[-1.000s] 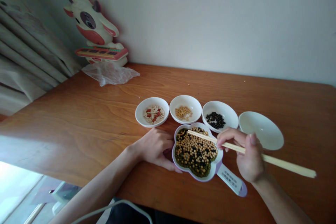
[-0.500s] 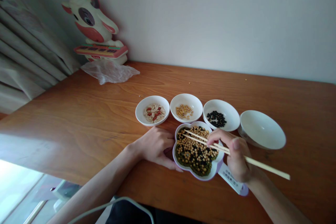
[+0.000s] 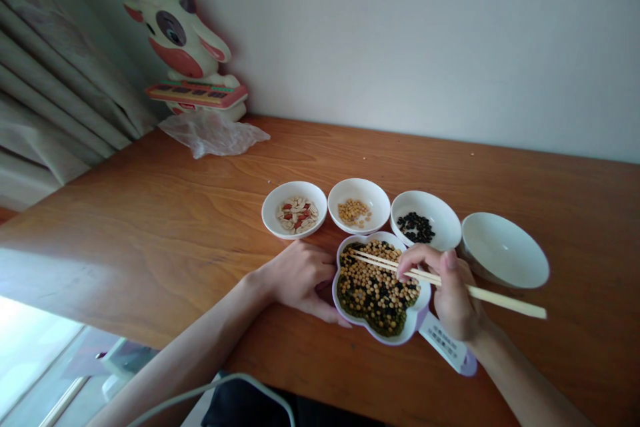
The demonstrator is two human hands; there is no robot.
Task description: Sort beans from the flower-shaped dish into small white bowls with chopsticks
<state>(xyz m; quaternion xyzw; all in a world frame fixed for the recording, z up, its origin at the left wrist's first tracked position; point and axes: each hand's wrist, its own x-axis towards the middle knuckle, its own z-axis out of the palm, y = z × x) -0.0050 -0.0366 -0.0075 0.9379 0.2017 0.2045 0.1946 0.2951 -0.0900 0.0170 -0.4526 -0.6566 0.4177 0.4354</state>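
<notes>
Right hand: fingers pinch the chopsticks, whose tips are slightly parted over the yellow beans
Left hand: fingers together, flat on the table, touching the bean bowl's left rim
Bean bowl: flower-shaped, between both hands, just before the black-bean dish
Handle: dark print, too small to read
</notes>
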